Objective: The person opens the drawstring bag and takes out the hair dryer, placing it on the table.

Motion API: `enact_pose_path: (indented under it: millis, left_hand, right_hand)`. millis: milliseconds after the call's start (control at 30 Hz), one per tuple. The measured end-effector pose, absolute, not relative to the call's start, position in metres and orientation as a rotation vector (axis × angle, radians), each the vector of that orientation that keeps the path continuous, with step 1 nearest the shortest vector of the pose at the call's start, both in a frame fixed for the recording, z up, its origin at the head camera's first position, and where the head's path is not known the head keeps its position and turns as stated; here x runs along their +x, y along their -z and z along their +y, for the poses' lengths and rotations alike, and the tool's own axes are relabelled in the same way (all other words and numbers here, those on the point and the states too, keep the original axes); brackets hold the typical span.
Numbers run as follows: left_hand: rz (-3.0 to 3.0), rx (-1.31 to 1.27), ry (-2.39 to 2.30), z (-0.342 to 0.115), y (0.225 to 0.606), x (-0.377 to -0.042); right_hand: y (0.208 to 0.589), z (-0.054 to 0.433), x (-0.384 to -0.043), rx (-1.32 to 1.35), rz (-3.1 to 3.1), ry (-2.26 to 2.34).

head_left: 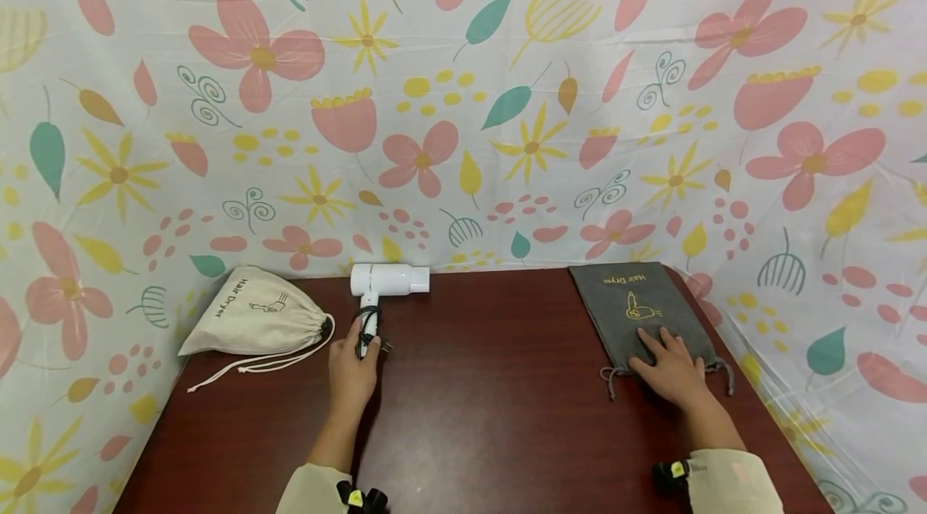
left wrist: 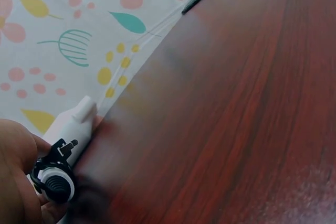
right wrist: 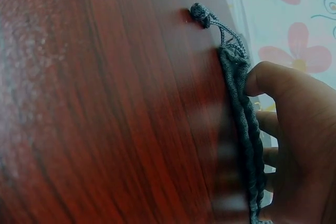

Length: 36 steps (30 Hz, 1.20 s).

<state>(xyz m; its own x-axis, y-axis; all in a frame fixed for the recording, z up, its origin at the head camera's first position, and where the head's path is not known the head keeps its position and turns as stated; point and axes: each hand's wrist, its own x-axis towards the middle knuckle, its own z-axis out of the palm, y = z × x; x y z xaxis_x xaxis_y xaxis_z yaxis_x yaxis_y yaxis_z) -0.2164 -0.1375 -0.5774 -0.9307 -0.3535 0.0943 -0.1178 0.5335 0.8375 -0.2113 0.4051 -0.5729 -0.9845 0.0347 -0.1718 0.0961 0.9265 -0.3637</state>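
There are two drawstring pouches (head_left: 268,314), one white hair dryer (head_left: 385,281), two hands (head_left: 352,369), two wrist cameras (head_left: 668,479) and one table (head_left: 507,393).

I see a white hair dryer (head_left: 387,281) at the back of the table (head_left: 478,385), its handle wound with black cord (head_left: 368,311). A grey cloth bag (head_left: 640,305) lies flat, yellow print upward, drawstring end in front.

Cream sleeves (head_left: 733,486); black wrist cameras (head_left: 664,479), yellow labels (head_left: 677,469)
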Motion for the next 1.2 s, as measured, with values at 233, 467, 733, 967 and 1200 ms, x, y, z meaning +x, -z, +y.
enact_pose_path:
  millis: [233, 467, 733, 967, 1200]
  left_hand:
    - [-2.536, 0.412, 1.357, -0.136, 0.578, -0.219]
    - [-2.526, 0.416, 1.354, -0.136, 0.579, -0.220]
    - [-2.510, 0.418, 1.392, -0.142, 0.575, -0.217]
    - [-2.477, 0.393, 1.350, -0.153, 0.570, -0.215]
    - [-2.452, 0.324, 1.261, -0.165, 0.566, -0.215]
  right_hand:
    - [0.572, 0.404, -0.212, 0.096, 2.932, 0.559]
    - [0.575, 0.405, -0.213, 0.092, 2.935, 0.551]
    - [0.577, 0.406, -0.213, 0.094, 2.939, 0.540]
    - [0.575, 0.406, -0.213, 0.091, 2.933, 0.541]
    - [0.574, 0.405, -0.212, 0.091, 2.926, 0.544]
